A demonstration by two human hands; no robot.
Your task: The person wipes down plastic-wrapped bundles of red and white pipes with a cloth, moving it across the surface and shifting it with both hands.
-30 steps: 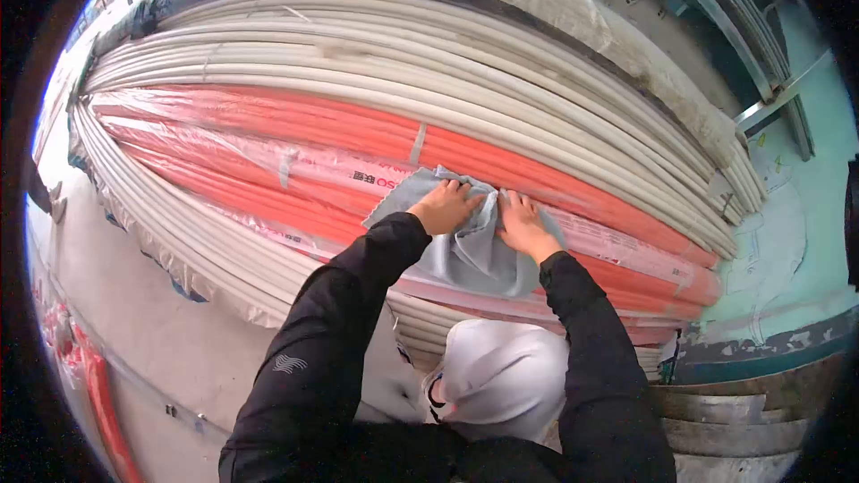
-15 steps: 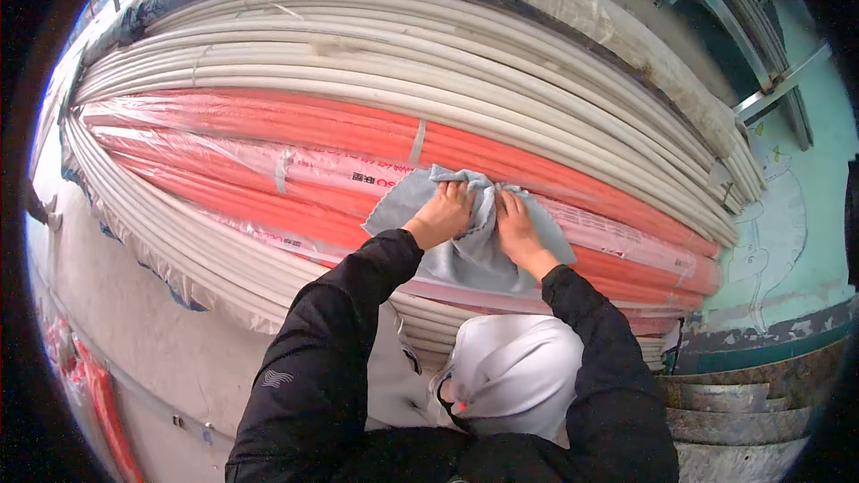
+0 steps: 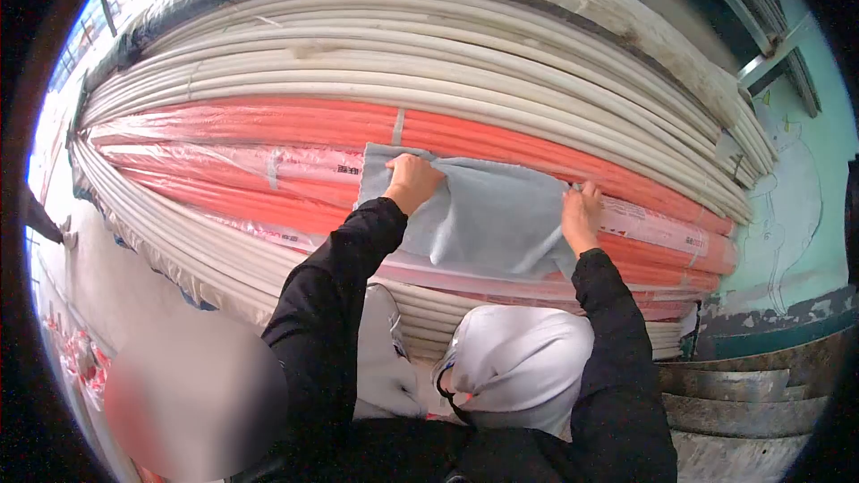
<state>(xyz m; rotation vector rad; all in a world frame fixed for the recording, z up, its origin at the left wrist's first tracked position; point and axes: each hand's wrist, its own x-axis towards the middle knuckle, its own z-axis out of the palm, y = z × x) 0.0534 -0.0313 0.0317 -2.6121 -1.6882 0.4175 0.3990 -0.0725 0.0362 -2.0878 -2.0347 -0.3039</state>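
A grey cloth (image 3: 501, 210) lies spread over the red plastic-wrapped pipes (image 3: 242, 121), with soft folds in its middle. My left hand (image 3: 414, 182) grips the cloth near its upper left part, fingers curled into the fabric. At the right edge, my right hand (image 3: 582, 209) pinches the cloth's upper corner. The cloth is stretched between both hands and its lower edge hangs toward my knees. Part of the printed wrapping on the pipes is hidden under it.
Long white pipes (image 3: 358, 58) lie behind the red bundles, and more white pipes (image 3: 206, 228) lie in front. A beige sheet (image 3: 617, 18) borders the far side. Stacked boards (image 3: 752, 420) stand at lower right. A blurred round patch (image 3: 197, 398) covers the lower left.
The bunched cloth has been spread out sideways. My right hand has moved right to its edge, while my left has shifted left and slightly up. A blurred patch has appeared at lower left.
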